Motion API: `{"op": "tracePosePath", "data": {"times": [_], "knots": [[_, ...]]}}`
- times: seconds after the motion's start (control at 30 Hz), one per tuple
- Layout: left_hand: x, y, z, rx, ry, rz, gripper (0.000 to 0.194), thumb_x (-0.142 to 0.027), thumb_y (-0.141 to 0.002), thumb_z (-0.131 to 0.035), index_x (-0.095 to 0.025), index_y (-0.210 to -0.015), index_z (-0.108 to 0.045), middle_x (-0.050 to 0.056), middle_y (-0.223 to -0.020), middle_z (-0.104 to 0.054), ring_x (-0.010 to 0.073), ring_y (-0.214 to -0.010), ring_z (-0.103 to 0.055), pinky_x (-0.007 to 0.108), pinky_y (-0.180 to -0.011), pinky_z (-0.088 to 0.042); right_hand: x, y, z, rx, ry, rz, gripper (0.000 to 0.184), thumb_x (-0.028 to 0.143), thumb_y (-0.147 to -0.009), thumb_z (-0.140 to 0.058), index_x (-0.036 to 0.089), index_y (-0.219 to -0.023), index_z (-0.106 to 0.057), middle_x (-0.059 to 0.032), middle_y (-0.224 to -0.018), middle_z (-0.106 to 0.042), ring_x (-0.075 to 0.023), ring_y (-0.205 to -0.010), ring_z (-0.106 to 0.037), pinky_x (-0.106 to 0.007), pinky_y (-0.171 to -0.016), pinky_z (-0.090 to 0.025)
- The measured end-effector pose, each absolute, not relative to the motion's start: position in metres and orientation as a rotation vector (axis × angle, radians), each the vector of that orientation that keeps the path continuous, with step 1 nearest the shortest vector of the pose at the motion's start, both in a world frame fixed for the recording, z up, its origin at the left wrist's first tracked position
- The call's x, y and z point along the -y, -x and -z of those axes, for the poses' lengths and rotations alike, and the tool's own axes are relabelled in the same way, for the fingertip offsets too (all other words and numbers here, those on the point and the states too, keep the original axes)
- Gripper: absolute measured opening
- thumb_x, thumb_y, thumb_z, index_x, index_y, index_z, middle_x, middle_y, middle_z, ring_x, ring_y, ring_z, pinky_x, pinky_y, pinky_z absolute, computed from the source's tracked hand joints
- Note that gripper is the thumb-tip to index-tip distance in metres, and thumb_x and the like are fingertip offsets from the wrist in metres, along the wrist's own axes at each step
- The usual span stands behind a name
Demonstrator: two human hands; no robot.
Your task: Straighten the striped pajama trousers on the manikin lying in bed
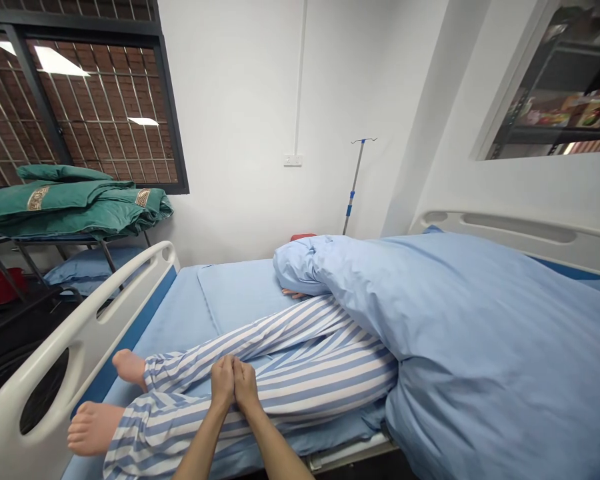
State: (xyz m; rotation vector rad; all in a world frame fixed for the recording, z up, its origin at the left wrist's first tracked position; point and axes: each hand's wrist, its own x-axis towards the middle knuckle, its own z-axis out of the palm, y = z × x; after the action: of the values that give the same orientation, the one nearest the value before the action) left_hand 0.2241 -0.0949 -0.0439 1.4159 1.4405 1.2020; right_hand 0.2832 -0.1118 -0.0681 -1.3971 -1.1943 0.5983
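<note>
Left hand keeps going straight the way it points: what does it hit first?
Probably the far striped trouser leg, directly ahead of the left hand. Depth is unclear, though: if the hand is high enough, it could pass over.

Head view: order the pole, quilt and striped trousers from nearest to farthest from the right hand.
From the right hand:
1. Striped trousers: right by it.
2. Quilt: off to its right.
3. Pole: far back, beyond the quilt.

Blue-and-white stripes cover the trousers (325, 387) at centre. Quilt (480, 347), right, and sheet (240, 293), centre left: plain light blue. Green bedding (75, 200), left, bears tan-and-dark patterned bands (38, 198). The footboard (83, 333), lower left: off-white, blue panel (145, 312).
</note>
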Motion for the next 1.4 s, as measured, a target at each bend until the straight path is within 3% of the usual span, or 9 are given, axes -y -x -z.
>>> {"op": "tracePosePath", "data": {"times": [0.13, 0.33, 0.6, 0.83, 1.03, 1.27, 1.4], "knots": [[0.102, -0.220, 0.060, -1.526, -1.612, -1.089, 0.038, -0.041, -0.079, -0.033, -0.019, -0.055, -0.054, 0.005, -0.062, -0.063, 0.0171, -0.064, -0.054, 0.027, -0.061, -0.038, 0.109, -0.283, 0.072, 1.135, 1.428, -0.609, 0.051, 0.044, -0.088, -0.029, 0.018, -0.050, -0.050, -0.0047, -0.053, -0.058, -0.0141, -0.052, -0.047, -0.025, -0.050, -0.029], [0.101, -0.215, 0.073, -1.567, -1.757, -1.016, 0.039, -0.036, -0.084, -0.028, -0.019, -0.061, -0.055, 0.007, -0.071, -0.066, 0.0177, -0.070, -0.056, 0.028, -0.066, -0.038, 0.108, -0.285, 0.068, 1.138, 1.492, -0.604, 0.050, 0.043, -0.087, -0.027, 0.019, -0.046, -0.041, -0.0027, -0.048, -0.050, -0.0129, -0.049, -0.041, -0.026, -0.049, -0.026], [0.106, -0.219, 0.067, -1.677, -1.851, -0.942, 0.037, -0.032, -0.084, -0.027, -0.020, -0.053, -0.043, 0.004, -0.059, -0.058, 0.0154, -0.062, -0.052, 0.026, -0.061, -0.033, 0.104, -0.311, 0.039, 1.214, 1.478, -0.513, 0.051, 0.044, -0.089, -0.026, 0.019, -0.045, -0.034, 0.0024, -0.043, -0.037, -0.0099, -0.047, -0.033, -0.025, -0.048, -0.021], [0.109, -0.221, 0.067, -1.680, -1.873, -0.937, 0.036, -0.033, -0.083, -0.028, -0.021, -0.054, -0.047, 0.004, -0.063, -0.062, 0.0167, -0.066, -0.055, 0.025, -0.061, -0.033, 0.119, -0.306, 0.070, 1.272, 1.615, -0.419, 0.052, 0.040, -0.090, -0.027, 0.018, -0.048, -0.048, -0.0021, -0.048, -0.051, -0.0124, -0.049, -0.042, -0.027, -0.050, -0.019], [0.099, -0.220, 0.068, -1.604, -1.755, -0.942, 0.035, -0.038, -0.079, -0.033, -0.021, -0.053, -0.051, 0.004, -0.063, -0.062, 0.0178, -0.066, -0.055, 0.026, -0.061, -0.036, 0.117, -0.305, 0.068, 1.245, 1.610, -0.421, 0.053, 0.040, -0.091, -0.027, 0.018, -0.050, -0.053, -0.0041, -0.051, -0.057, -0.0139, -0.050, -0.047, -0.027, -0.050, -0.022], [0.092, -0.256, 0.042, -1.347, -1.183, -1.187, 0.033, -0.040, -0.072, -0.039, -0.023, -0.046, -0.028, -0.006, -0.040, -0.029, 0.0091, -0.041, -0.029, 0.024, -0.044, -0.028, 0.119, -0.311, 0.068, 1.144, 1.407, -0.549, 0.057, 0.042, -0.092, -0.023, 0.018, -0.052, -0.056, -0.0039, -0.055, -0.061, -0.0136, -0.054, -0.053, -0.023, -0.053, -0.031], [0.097, -0.256, 0.056, -1.328, -1.363, -1.166, 0.034, -0.044, -0.071, -0.041, -0.021, -0.047, -0.041, -0.002, -0.046, -0.047, 0.0126, -0.050, -0.044, 0.025, -0.051, -0.036, 0.116, -0.311, 0.072, 1.026, 1.456, -0.535, 0.053, 0.044, -0.089, -0.030, 0.018, -0.051, -0.055, -0.0053, -0.054, -0.061, -0.0147, -0.052, -0.052, -0.024, -0.051, -0.031]]}}
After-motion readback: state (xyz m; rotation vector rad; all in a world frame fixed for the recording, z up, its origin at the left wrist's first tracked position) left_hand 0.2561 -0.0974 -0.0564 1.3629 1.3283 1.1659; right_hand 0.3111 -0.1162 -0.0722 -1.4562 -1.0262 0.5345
